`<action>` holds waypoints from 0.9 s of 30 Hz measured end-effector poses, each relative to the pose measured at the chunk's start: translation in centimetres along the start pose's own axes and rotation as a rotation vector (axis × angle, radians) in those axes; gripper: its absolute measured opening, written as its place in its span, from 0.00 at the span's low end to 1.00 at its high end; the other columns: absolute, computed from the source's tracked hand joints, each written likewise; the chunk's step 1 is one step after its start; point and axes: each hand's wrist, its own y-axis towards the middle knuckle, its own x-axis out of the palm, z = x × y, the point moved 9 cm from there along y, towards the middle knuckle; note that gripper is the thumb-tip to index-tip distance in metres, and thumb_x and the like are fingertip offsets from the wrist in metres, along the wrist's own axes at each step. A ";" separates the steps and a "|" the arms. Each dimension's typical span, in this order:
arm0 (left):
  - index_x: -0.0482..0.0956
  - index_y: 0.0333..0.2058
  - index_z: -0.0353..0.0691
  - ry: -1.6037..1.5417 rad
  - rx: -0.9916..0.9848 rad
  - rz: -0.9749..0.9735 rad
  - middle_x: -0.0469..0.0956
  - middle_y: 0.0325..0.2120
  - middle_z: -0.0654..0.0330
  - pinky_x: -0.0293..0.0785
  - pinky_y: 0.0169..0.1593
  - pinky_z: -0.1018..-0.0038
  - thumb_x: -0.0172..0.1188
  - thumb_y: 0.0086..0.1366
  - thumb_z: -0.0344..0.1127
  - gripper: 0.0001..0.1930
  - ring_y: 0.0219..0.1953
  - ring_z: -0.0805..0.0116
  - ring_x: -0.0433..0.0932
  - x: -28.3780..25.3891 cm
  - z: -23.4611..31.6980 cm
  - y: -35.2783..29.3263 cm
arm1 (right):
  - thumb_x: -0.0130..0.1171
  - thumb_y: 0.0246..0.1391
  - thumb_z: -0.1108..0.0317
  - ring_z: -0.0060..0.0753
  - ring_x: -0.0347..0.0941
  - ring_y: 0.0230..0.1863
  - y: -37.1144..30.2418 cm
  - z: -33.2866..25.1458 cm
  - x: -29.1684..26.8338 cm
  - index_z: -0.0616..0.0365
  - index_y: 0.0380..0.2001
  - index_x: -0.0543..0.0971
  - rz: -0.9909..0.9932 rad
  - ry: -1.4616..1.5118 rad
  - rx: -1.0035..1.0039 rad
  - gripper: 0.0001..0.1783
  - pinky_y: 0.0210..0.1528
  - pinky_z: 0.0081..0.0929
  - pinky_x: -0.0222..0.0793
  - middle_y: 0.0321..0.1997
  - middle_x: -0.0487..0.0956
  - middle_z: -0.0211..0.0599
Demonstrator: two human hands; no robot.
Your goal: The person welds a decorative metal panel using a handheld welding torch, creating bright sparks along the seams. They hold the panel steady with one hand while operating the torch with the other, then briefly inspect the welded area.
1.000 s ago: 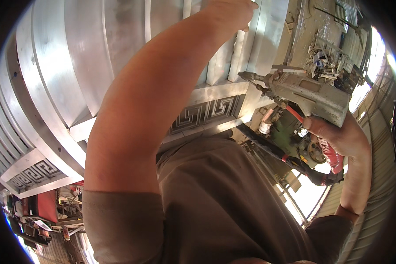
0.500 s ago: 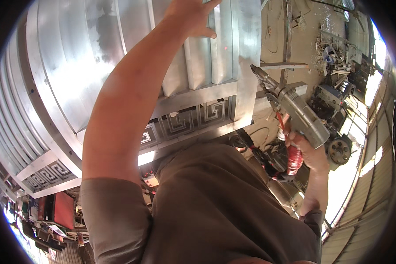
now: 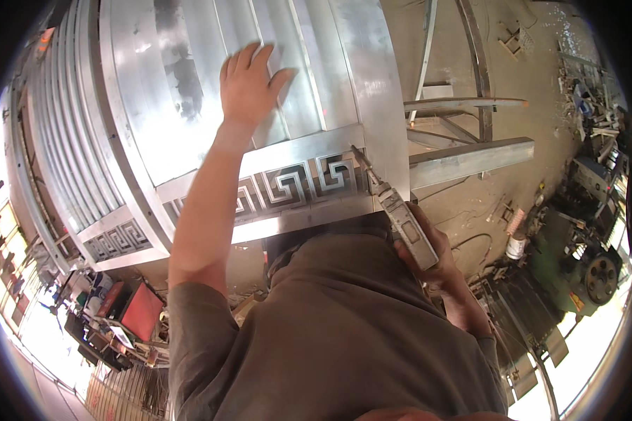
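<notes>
A large silver metal gate panel (image 3: 372, 91) lies in front of me, with upright ribs and a band of square key-pattern openwork (image 3: 288, 184) along its near edge. My left hand (image 3: 249, 88) is over the ribbed part, palm down with fingers spread, and holds nothing. It seems to rest on the metal. Closer to my body, my right hand (image 3: 432, 245) grips a grey welding gun (image 3: 409, 228). The gun's thin nozzle points up and left to the right end of the key pattern; whether the tip touches is unclear. My right fingers are partly hidden behind its body.
A second ribbed panel (image 3: 70, 133) stands along the left. Right of the gate, metal bars (image 3: 470, 160) lie over the brown floor. A machine with a round wheel (image 3: 600, 279) is at the far right, a red box (image 3: 142, 312) at the lower left.
My left hand has moved left and nearer over the panel. The welding gun has swung left in my right hand, from beside the panel to its key-pattern edge. My view has shifted too.
</notes>
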 end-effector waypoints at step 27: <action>0.85 0.49 0.43 -0.370 -0.381 -0.213 0.85 0.49 0.53 0.75 0.59 0.55 0.73 0.63 0.43 0.18 0.53 0.48 0.81 -1.8 15.2 -27.4 | 0.67 0.66 0.66 0.28 0.79 0.54 -1.4 1.4 -4.8 0.62 0.76 0.61 -0.002 0.226 -0.208 0.41 0.58 0.31 0.76 0.57 0.81 0.41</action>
